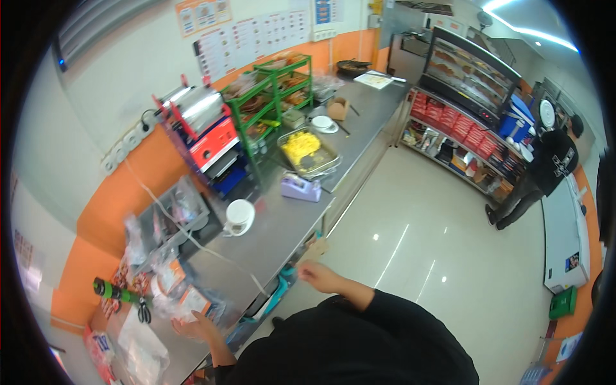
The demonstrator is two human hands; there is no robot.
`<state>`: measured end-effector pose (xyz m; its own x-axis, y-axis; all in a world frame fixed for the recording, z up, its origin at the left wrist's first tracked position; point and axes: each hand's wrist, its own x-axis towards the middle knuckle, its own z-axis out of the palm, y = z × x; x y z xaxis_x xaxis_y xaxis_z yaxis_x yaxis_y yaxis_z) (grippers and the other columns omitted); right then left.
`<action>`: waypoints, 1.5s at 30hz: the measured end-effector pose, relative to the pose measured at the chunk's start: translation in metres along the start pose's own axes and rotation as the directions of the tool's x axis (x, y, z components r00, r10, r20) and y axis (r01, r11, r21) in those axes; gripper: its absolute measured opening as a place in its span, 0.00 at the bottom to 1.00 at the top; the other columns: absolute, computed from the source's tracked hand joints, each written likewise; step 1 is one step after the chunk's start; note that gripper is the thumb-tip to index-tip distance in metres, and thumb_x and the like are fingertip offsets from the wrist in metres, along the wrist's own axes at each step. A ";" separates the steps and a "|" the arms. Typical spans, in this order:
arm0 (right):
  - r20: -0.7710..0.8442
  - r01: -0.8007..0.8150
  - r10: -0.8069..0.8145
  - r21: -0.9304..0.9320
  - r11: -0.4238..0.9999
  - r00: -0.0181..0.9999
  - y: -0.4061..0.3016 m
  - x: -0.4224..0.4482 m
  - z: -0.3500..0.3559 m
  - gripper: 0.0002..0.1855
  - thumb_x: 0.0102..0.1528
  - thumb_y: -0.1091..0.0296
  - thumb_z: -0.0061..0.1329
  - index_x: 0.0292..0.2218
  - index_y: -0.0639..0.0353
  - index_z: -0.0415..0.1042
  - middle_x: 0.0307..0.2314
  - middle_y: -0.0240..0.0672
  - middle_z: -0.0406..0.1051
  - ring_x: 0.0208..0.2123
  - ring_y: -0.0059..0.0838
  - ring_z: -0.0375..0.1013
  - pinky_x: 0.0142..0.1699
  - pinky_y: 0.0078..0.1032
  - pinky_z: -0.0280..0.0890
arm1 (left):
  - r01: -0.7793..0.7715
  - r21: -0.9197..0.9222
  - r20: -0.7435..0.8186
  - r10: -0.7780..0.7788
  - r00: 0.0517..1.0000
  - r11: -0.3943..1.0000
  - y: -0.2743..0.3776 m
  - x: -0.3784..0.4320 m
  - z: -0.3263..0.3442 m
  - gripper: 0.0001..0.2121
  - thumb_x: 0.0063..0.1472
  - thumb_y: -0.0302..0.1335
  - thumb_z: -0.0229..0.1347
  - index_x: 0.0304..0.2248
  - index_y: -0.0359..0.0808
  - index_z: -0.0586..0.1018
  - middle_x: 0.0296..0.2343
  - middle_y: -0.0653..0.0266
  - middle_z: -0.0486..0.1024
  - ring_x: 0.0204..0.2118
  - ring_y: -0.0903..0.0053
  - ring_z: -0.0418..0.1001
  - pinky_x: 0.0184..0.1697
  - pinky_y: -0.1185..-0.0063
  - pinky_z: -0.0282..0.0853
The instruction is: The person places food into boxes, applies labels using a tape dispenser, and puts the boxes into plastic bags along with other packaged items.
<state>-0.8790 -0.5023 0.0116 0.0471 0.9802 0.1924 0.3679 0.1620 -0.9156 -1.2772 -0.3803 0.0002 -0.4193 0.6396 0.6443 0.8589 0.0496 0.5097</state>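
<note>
My left hand (195, 328) is at the near end of the steel counter, its thumb and fingers around the edge of a clear plastic packet (193, 303) with an orange-and-white label. A second labelled packet (172, 275) lies just beyond it. My right hand (320, 276) hangs in front of the counter's edge with fingers curled in, and I see nothing in it. Black-handled scissors (144, 312) and a green-and-black bottle (113, 290) lie left of the packets. Below them is a white plastic sheet or bag (141, 344).
Along the steel counter (240, 262) stand a grey bin (195, 211), a white kitchen scale (239, 216), a cup sealing machine (204, 139), a purple tape dispenser (301, 187) and a tray of yellow food (302, 149). A white cable (211, 250) crosses it. A person (548, 168) stands by a chest freezer (565, 231).
</note>
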 end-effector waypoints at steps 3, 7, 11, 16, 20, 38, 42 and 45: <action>-0.189 -0.198 0.219 0.124 0.972 0.957 0.022 -0.065 -0.075 0.05 0.63 0.69 0.49 0.37 0.60 0.70 0.30 0.29 0.68 0.31 0.20 0.68 0.37 0.21 0.65 | -0.335 -0.343 -0.073 0.331 0.941 0.878 0.086 -0.040 0.009 0.30 0.62 0.29 0.56 0.57 0.29 0.54 0.57 0.42 0.54 0.60 0.50 0.55 0.61 0.59 0.56; -0.378 -0.360 0.392 0.154 0.920 0.839 0.019 -0.121 -0.138 0.09 0.65 0.63 0.47 0.38 0.59 0.71 0.25 0.23 0.65 0.26 0.14 0.64 0.31 0.17 0.62 | -0.371 -0.603 0.132 0.546 0.827 0.707 0.187 -0.106 0.031 0.28 0.58 0.23 0.56 0.55 0.29 0.56 0.58 0.38 0.52 0.62 0.47 0.51 0.63 0.56 0.48; -0.400 -0.398 0.512 0.337 0.853 0.760 0.016 -0.155 -0.183 0.13 0.66 0.58 0.45 0.38 0.59 0.72 0.22 0.21 0.62 0.22 0.12 0.60 0.28 0.16 0.59 | -0.294 -0.766 0.230 0.672 0.704 0.571 0.262 -0.161 0.056 0.28 0.55 0.20 0.57 0.53 0.31 0.57 0.57 0.37 0.53 0.61 0.45 0.51 0.62 0.55 0.49; -0.515 -0.332 0.577 0.492 0.805 0.634 0.048 -0.186 -0.241 0.14 0.66 0.58 0.44 0.37 0.59 0.73 0.20 0.21 0.61 0.21 0.11 0.58 0.25 0.15 0.55 | -0.333 -0.839 0.243 0.844 0.479 0.431 0.320 -0.190 0.091 0.27 0.54 0.19 0.56 0.51 0.33 0.58 0.57 0.38 0.54 0.59 0.46 0.55 0.61 0.56 0.51; -0.588 -0.323 0.634 0.552 0.768 0.502 0.086 -0.202 -0.298 0.13 0.67 0.60 0.43 0.37 0.60 0.73 0.21 0.22 0.61 0.21 0.12 0.59 0.26 0.15 0.57 | -0.212 -0.896 0.257 0.844 0.470 0.391 0.380 -0.212 0.144 0.28 0.51 0.18 0.56 0.51 0.34 0.59 0.55 0.39 0.57 0.59 0.47 0.56 0.61 0.55 0.50; -0.447 -0.849 0.840 0.527 -0.029 -0.306 0.364 -0.397 -0.386 0.15 0.57 0.55 0.46 0.36 0.53 0.80 0.34 0.47 0.78 0.40 0.50 0.76 0.45 0.44 0.71 | 0.215 -0.969 -0.125 0.992 0.002 -0.123 0.968 -0.338 0.259 0.17 0.61 0.27 0.55 0.50 0.38 0.73 0.52 0.55 0.66 0.57 0.60 0.62 0.61 0.64 0.56; -0.477 -0.829 0.845 0.554 0.076 -0.242 0.421 -0.349 -0.476 0.15 0.57 0.55 0.46 0.36 0.53 0.80 0.34 0.46 0.79 0.40 0.47 0.77 0.44 0.43 0.71 | 0.730 -0.681 -0.312 0.925 -0.219 -0.057 1.107 -0.338 0.201 0.26 0.68 0.38 0.50 0.60 0.34 0.63 0.54 0.56 0.66 0.59 0.66 0.64 0.64 0.68 0.53; -0.485 -0.836 0.849 0.540 0.101 -0.211 0.464 -0.340 -0.544 0.15 0.57 0.55 0.46 0.36 0.53 0.80 0.35 0.45 0.79 0.40 0.45 0.77 0.44 0.43 0.71 | 0.933 -0.357 -0.576 0.797 -0.180 -0.048 1.183 -0.326 0.156 0.36 0.69 0.53 0.43 0.63 0.31 0.56 0.57 0.50 0.64 0.61 0.64 0.62 0.65 0.64 0.49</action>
<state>-0.2192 -0.8219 -0.2868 0.7530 -0.1245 -0.6462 -0.5036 -0.7411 -0.4440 -0.0785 -0.4108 0.3045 0.5909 -0.5174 0.6190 -0.5372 0.3201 0.7804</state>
